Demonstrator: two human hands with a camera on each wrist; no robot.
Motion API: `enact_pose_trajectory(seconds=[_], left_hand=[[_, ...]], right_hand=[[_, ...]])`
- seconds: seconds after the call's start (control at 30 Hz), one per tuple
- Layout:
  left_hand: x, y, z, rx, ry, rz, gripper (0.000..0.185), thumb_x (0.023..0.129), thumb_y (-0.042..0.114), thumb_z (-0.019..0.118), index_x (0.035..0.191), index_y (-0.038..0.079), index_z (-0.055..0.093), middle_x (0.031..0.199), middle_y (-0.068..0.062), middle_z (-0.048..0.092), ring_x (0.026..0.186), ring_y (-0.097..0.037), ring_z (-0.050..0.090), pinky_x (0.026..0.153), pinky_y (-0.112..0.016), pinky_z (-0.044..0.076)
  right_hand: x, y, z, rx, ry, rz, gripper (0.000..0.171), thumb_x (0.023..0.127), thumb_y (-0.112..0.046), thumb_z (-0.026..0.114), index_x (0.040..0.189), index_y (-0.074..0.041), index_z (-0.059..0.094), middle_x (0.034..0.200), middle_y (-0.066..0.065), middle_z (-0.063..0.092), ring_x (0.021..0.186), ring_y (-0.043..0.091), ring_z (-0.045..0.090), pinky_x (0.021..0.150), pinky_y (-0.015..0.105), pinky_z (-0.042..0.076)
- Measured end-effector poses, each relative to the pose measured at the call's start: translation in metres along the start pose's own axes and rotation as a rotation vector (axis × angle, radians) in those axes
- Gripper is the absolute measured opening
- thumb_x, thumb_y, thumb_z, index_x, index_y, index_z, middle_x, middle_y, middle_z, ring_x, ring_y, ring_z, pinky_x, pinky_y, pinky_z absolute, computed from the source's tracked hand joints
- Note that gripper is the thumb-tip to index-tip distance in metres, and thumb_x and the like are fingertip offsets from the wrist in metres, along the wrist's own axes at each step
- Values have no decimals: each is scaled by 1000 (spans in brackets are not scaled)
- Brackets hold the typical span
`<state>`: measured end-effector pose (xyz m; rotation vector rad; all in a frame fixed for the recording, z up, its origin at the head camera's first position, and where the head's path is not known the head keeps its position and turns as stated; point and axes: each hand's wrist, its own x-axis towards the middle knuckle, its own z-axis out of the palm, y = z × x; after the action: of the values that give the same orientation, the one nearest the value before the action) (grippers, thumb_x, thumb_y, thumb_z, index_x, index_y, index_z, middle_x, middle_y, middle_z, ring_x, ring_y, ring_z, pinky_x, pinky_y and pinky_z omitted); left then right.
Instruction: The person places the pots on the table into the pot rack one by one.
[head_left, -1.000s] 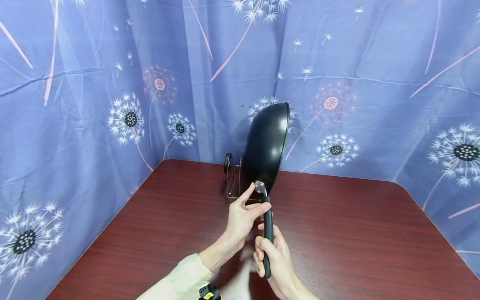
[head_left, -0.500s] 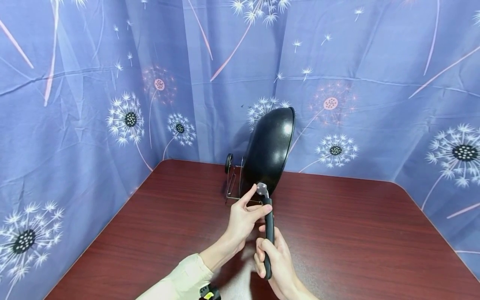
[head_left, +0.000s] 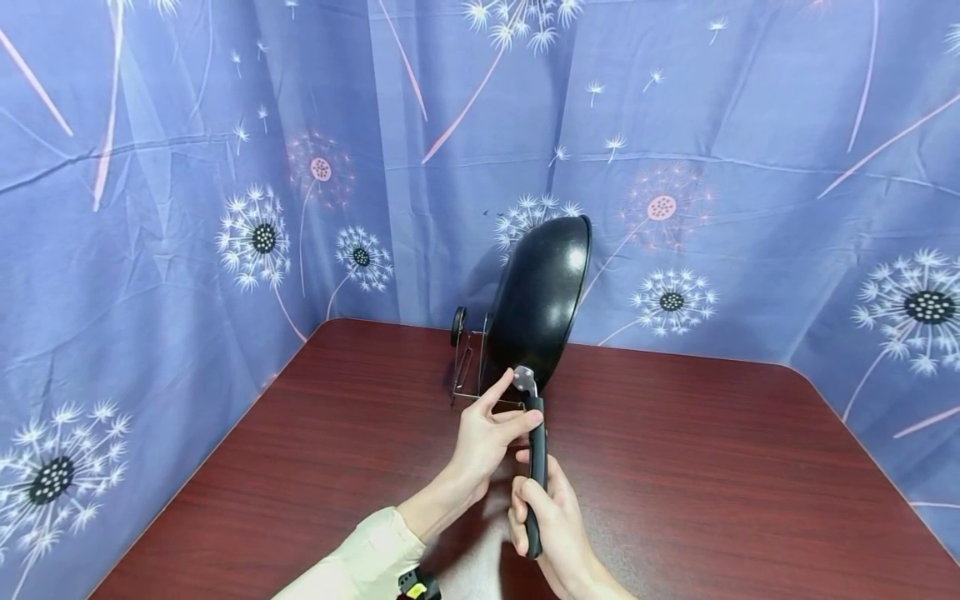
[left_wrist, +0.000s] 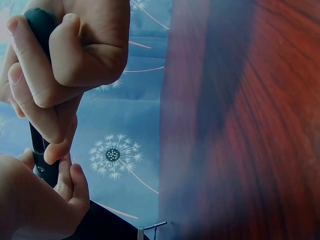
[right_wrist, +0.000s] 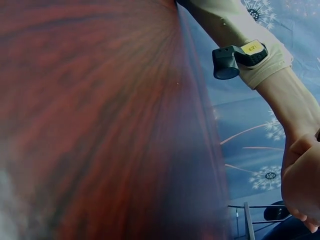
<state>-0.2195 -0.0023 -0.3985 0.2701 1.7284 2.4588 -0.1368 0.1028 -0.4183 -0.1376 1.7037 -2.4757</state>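
Note:
A black wok [head_left: 536, 300] stands tilted on its side, its rounded outside facing me, its rim to the right. My right hand [head_left: 551, 521] grips the lower part of its black handle [head_left: 538, 458]. Higher up, my left hand [head_left: 483, 437] pinches the handle, its thumb across the front and a fingertip at the metal bracket [head_left: 524, 378]. In the left wrist view, the right-hand fingers [left_wrist: 42, 85] curl round the handle. A thin wire rack [head_left: 467, 395] stands behind and left of the wok, partly hidden by it. Whether the wok rests in the rack I cannot tell.
A black rounded piece [head_left: 458, 327] is upright at the rack's left end. The dark red wooden table [head_left: 712, 475] extends to both sides. A blue dandelion-patterned curtain [head_left: 750, 208] hangs along its back and sides.
Over the last second the wok's top has tipped to the right and slightly down, most of it in the first half. Both hands keep their places on the handle.

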Motion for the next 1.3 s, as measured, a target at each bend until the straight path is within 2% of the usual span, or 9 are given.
enact_pose_trajectory(seconds=[0.23, 0.43, 0.67, 0.87, 1.0, 1.1, 1.3], left_hand=[[1, -2, -3, 6, -18, 5, 77, 85, 7, 78, 151, 22, 42, 94, -10, 77, 76, -10, 73, 77, -28, 59], [1, -3, -6, 8, -28, -4, 78, 84, 7, 78, 152, 22, 41, 93, -9, 77, 76, -12, 74, 79, -29, 60], [-1, -4, -10, 22, -33, -30, 78, 83, 7, 79, 149, 31, 45, 93, -8, 77, 77, -14, 74, 83, -33, 59], [-1, -4, -13, 42, -67, -21, 78, 84, 8, 79, 150, 30, 43, 95, -9, 76, 77, -13, 73, 83, -36, 60], [-3, -4, -15, 68, -90, -38, 80, 84, 7, 78, 151, 31, 42, 99, -11, 76, 79, -12, 73, 82, -35, 60], [-4, -3, -17, 73, -102, -55, 80, 85, 6, 77, 151, 32, 40, 102, -13, 75, 81, -13, 73, 82, -34, 60], [-4, -2, -18, 67, -122, -69, 81, 85, 7, 77, 151, 34, 39, 108, -16, 74, 83, -14, 74, 83, -33, 60]], right_hand=[[-2, -1, -1, -31, 31, -7, 40, 94, -5, 49, 132, -4, 35, 68, -4, 49, 40, 5, 46, 40, 20, 40], [-1, -1, -4, -85, 27, -12, 43, 95, -3, 47, 135, 1, 34, 73, -3, 51, 41, 9, 52, 43, 23, 45], [-4, -3, -5, -136, 20, 58, 50, 93, -6, 51, 139, 0, 32, 79, -2, 53, 46, 10, 55, 47, 24, 46], [-5, -6, -7, -181, -2, 90, 52, 93, -8, 52, 141, -2, 32, 88, 0, 54, 49, 12, 57, 47, 23, 44], [-5, -7, -11, -202, -27, 126, 54, 95, -11, 53, 142, -3, 29, 93, 1, 54, 54, 13, 60, 48, 24, 44], [-7, -8, -13, -207, -45, 143, 56, 96, -14, 54, 144, -2, 26, 93, 0, 54, 59, 15, 62, 48, 24, 43], [-8, -8, -18, -220, -52, 134, 55, 97, -16, 58, 141, -3, 29, 90, 3, 54, 62, 17, 65, 53, 28, 49]])
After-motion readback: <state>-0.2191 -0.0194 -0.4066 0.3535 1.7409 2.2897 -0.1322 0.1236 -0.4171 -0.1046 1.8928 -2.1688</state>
